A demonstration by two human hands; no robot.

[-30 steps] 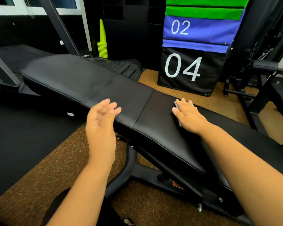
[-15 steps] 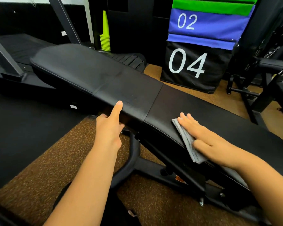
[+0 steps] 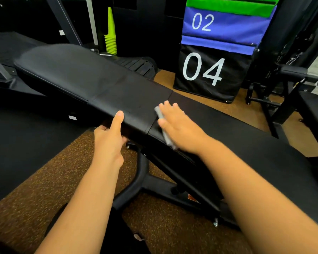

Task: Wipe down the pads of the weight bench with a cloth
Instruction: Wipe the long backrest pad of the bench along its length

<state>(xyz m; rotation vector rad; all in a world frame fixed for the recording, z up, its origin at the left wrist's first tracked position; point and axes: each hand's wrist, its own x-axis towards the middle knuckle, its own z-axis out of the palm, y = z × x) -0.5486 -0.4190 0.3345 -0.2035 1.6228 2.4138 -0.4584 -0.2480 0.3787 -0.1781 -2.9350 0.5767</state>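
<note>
Black bench [image 3: 92, 83] runs far-left to near-right; seam between its two pads mid-frame. Right hand [image 3: 180, 129] lies flat on grey cloth [image 3: 163, 129], fingers straight and slightly apart, pressing it onto the right pad just beside the seam; cloth edge shows left of the palm. Left hand [image 3: 108, 142] grips the left pad's near edge, thumb on top, fingers curled beneath. Numbered box [image 3: 211, 70] stands far right.
</note>
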